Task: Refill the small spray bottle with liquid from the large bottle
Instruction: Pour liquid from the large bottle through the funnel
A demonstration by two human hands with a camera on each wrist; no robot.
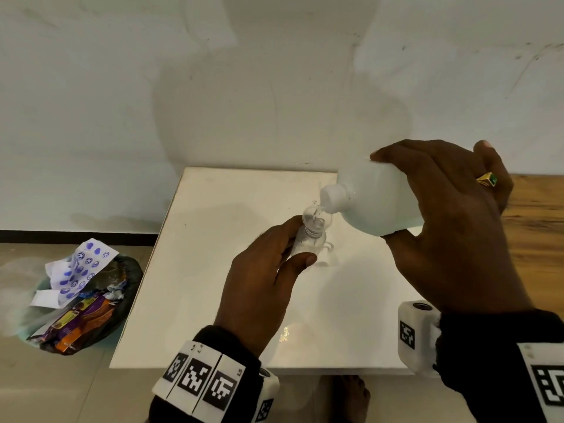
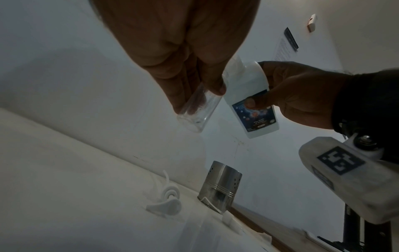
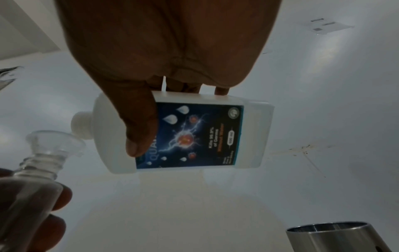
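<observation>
Head view: left hand [image 1: 259,279] gripped small spray bottle [image 1: 308,242] upright above desk [image 1: 213,270]; right hand [image 1: 451,227] gripped large bottle [image 1: 375,203], long axis near horizontal, mouth at funnel [image 1: 314,213] rim.
Left wrist view: spray head [image 2: 166,199] lay on desk.
Right wrist view: mouth just right of funnel.

Table edge to my right: steel canister [image 2: 220,185] stands.
Floor to my left: rubbish bag [image 1: 88,303], wrappers spilling.

Glossy white table [image 1: 213,300], clear plastic small bottle [image 3: 32,187], brushed metal cup [image 2: 220,184]
</observation>
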